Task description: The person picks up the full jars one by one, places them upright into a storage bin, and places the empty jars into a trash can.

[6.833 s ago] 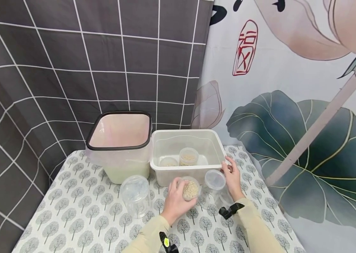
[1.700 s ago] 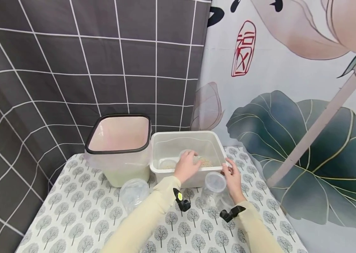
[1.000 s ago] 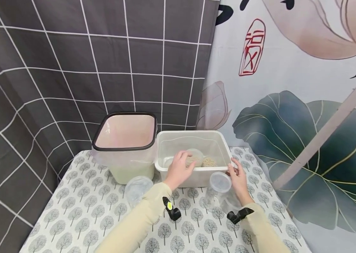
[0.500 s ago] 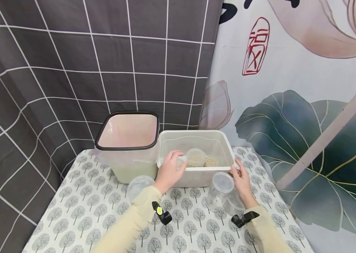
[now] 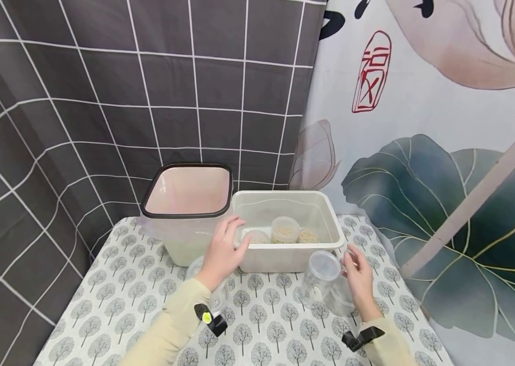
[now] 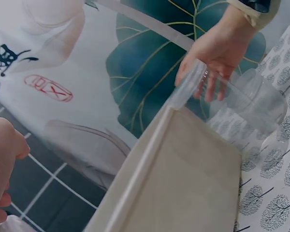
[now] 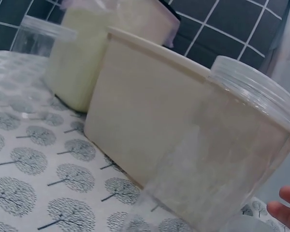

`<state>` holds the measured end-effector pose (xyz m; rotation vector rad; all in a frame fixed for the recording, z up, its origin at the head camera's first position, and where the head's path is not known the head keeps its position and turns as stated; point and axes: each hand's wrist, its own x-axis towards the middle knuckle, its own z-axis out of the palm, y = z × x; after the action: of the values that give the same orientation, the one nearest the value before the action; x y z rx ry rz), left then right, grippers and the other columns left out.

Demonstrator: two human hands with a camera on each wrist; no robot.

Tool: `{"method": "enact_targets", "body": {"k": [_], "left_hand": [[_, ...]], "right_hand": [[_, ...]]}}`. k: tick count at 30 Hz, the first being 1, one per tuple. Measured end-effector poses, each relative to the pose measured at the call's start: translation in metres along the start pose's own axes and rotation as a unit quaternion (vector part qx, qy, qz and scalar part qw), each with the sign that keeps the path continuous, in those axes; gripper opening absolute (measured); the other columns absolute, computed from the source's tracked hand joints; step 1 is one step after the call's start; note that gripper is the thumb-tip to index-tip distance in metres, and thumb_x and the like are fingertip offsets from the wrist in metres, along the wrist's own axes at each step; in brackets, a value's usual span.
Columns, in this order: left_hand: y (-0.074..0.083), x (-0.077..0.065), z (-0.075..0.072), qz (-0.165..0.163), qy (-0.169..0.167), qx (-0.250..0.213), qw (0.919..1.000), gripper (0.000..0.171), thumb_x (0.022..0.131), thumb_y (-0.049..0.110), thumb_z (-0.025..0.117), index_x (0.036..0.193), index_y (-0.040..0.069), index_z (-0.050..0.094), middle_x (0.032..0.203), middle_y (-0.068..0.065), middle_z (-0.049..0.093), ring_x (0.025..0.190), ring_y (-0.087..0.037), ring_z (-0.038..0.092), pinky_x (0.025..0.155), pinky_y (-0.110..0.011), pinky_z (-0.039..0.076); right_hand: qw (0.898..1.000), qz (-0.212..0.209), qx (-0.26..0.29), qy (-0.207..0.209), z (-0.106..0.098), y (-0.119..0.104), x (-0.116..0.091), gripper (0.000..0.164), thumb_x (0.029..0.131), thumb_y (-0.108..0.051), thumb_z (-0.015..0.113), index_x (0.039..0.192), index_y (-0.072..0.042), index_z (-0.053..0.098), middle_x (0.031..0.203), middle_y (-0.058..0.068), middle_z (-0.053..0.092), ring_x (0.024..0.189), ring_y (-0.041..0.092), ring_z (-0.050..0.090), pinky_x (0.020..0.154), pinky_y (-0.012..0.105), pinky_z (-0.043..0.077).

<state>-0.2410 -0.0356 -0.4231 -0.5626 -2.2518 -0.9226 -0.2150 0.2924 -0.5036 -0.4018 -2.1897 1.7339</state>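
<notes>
My left hand (image 5: 223, 251) hovers at the front left of the white bin (image 5: 266, 259), fingers loosely spread and holding nothing. Inside that bin stand a round clear tub (image 5: 285, 230) with pale contents, a tub of pale round beans (image 5: 307, 236) to its right, and a low tub (image 5: 259, 237) on the left. Beside the bin's front right corner is my right hand (image 5: 359, 277), its fingers loosely bent, close to a clear lidded jar (image 5: 323, 267). In the left wrist view, the right hand (image 6: 217, 53) overlaps the jar. Another clear jar (image 5: 221, 297) is partly hidden under my left arm.
Left of the white bin stands a pink and green wastebasket (image 5: 193, 244) with a black rim. A further clear container (image 5: 340, 300) is next to the right jar. The table has a tree-print cloth (image 5: 257, 325); a dark grid curtain (image 5: 170, 81) hangs behind.
The tub of beans, earlier in my left hand, now sits in the bin. My left hand has come out of the bin leftward. My right hand has left the bin's rim.
</notes>
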Motion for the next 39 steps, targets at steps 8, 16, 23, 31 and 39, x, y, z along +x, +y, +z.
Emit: {"method": "enact_targets", "body": {"k": [8,16,23,31,39], "left_hand": [[-0.008,0.001,-0.028,0.039,0.07,-0.003,0.9968,0.033,0.08,0.012,0.068,0.108,-0.002,0.059,0.121,-0.017,0.054,0.114,-0.031,0.049,0.097,-0.04,0.041],[-0.019,0.0,-0.062,0.016,0.105,0.009,0.9943,0.034,0.08,0.012,0.068,0.109,-0.003,0.059,0.119,-0.019,0.054,0.113,-0.032,0.049,0.096,-0.041,0.04],[-0.038,0.0,-0.084,0.0,0.134,0.036,0.9904,0.032,0.08,0.012,0.069,0.107,-0.002,0.06,0.119,-0.019,0.054,0.112,-0.034,0.049,0.09,-0.045,0.043],[-0.063,-0.001,-0.103,-0.054,0.138,0.059,0.9872,0.037,0.08,0.019,0.071,0.108,-0.002,0.059,0.125,-0.023,0.048,0.117,-0.037,0.045,0.086,-0.053,0.043],[-0.083,-0.002,-0.112,-0.088,0.142,0.074,0.9832,0.034,0.082,0.019,0.069,0.107,-0.002,0.06,0.125,-0.023,0.047,0.118,-0.038,0.042,0.09,-0.052,0.039]], "right_hand": [[0.998,-0.049,-0.043,0.025,-0.004,0.003,-0.018,0.041,0.098,-0.031,0.045,0.131,-0.007,0.051,0.12,0.008,0.053,0.088,0.0,0.052,0.072,0.013,0.047],[0.987,-0.091,-0.116,0.056,-0.016,0.013,-0.031,0.035,0.098,-0.024,0.048,0.125,-0.003,0.056,0.13,0.012,0.05,0.096,0.002,0.046,0.071,0.007,0.038],[0.976,-0.124,-0.169,0.05,-0.025,0.019,-0.044,0.032,0.097,-0.018,0.05,0.123,-0.001,0.054,0.128,0.016,0.048,0.111,0.028,0.047,0.085,0.034,0.045],[0.968,-0.147,-0.199,0.042,-0.031,0.039,-0.049,0.029,0.092,-0.012,0.056,0.117,0.004,0.057,0.124,0.022,0.05,0.117,0.037,0.041,0.088,0.052,0.039],[0.971,-0.073,-0.227,-0.014,-0.029,0.043,-0.056,0.04,0.092,-0.026,0.057,0.123,0.0,0.053,0.139,0.026,0.033,0.127,0.05,0.025,0.096,0.069,0.019]]}}
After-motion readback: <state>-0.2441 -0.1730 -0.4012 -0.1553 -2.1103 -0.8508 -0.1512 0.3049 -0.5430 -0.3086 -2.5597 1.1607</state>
